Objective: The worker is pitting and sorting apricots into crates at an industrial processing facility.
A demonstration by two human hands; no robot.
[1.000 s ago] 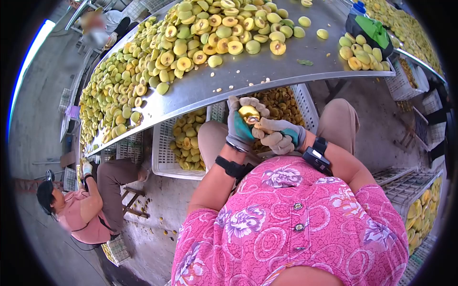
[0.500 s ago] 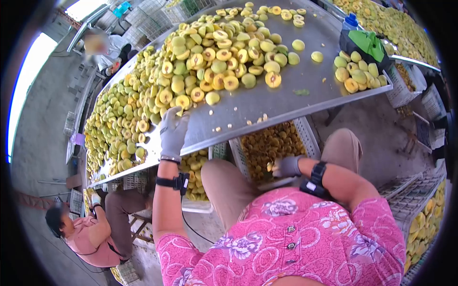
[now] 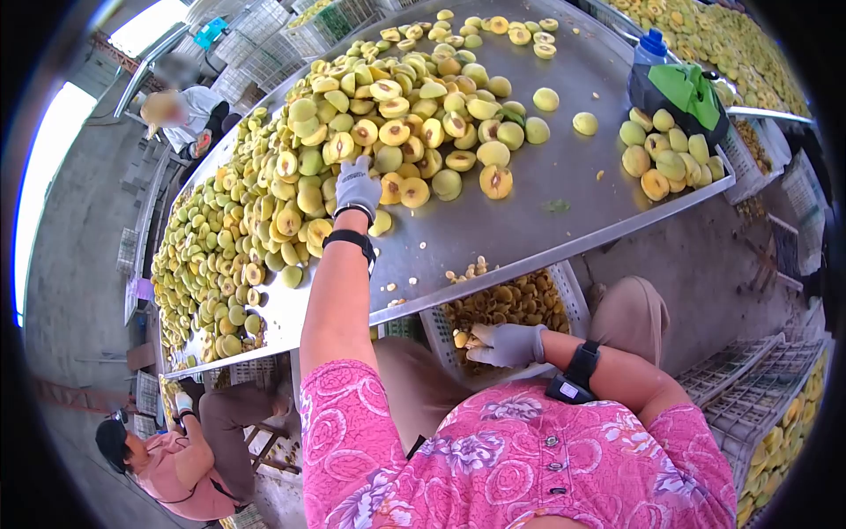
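Note:
My left hand (image 3: pixel 359 187), in a grey glove, reaches onto the heap of halved yellow-green fruit (image 3: pixel 388 132) on the metal table. Its fingers are stretched out and touch fruit at the heap's near side; nothing shows in its grip. My right hand (image 3: pixel 508 345), also gloved, is over the crate of brown-yellow fruit pieces (image 3: pixel 507 302) below the table edge. Its fingers are closed on a small yellow piece (image 3: pixel 461 339) at the fingertips, whose kind I cannot make out. Small pale bits (image 3: pixel 476 267) lie along the table's near edge.
The metal table (image 3: pixel 529 225) has a raised rim. At its right corner sit more fruit (image 3: pixel 665 157), a green-and-black bag (image 3: pixel 687 93) and a blue-capped bottle (image 3: pixel 650 48). Crates (image 3: pixel 749 379) stand to my right. One co-worker (image 3: pixel 181 467) sits at left, another (image 3: pixel 185 115) beyond.
My left hand has moved forward and right, deeper onto the heap. My right hand has shifted slightly left and nearer to me, with the yellow piece still at its fingertips.

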